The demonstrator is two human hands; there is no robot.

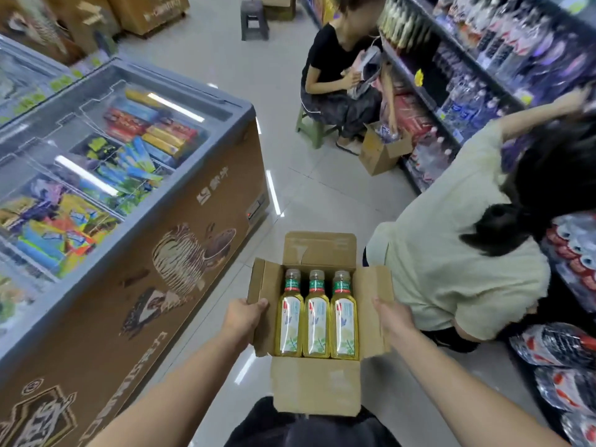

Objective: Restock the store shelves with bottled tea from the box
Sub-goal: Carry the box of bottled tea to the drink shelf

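An open cardboard box is held in front of me at waist height, its flaps spread. Three bottles of yellow-green tea with white labels lie side by side inside, caps pointing away from me. My left hand grips the box's left flap and side. On the opposite side, my right hand holds the right flap. The store shelves run along the right side of the aisle, packed with bottles and packets.
A chest freezer with a glass lid fills the left. A person in a pale shirt crouches close on the right, reaching into the shelves. Farther off, a person in black sits on a green stool beside a small carton. A grey stool stands at the far end.
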